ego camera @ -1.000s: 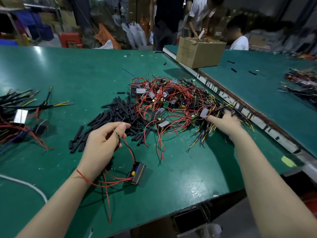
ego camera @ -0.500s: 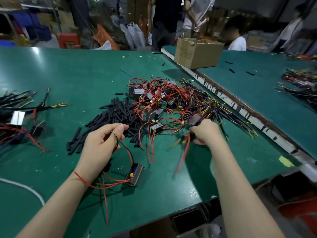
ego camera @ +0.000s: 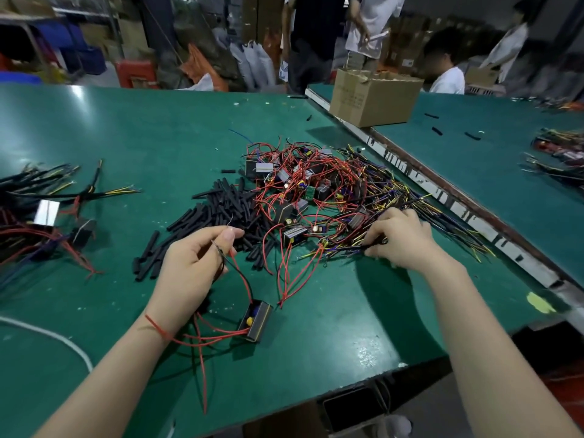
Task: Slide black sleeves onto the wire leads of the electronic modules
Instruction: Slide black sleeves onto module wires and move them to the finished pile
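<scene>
My left hand (ego camera: 192, 267) pinches the twisted wire leads of a small black module (ego camera: 256, 320) that lies on the green table just right of my wrist. A heap of loose black sleeves (ego camera: 218, 216) lies beyond that hand. Further right is a tangled pile of modules with red, yellow and black wires (ego camera: 319, 191). My right hand (ego camera: 401, 238) is at the near right edge of that pile, fingers curled on a bunch of thin yellow and black wires (ego camera: 357, 248).
Finished modules with sleeved leads (ego camera: 41, 210) lie at the far left. A cardboard box (ego camera: 373, 96) stands at the back on the seam to a second green table (ego camera: 493, 172). Several people stand behind. The table's front edge (ego camera: 316, 396) runs close below my arms.
My right hand pulled back from the pile's far right side toward me, dragging wires, and now grips a wire bunch at the pile's near edge. My left hand kept its hold.
</scene>
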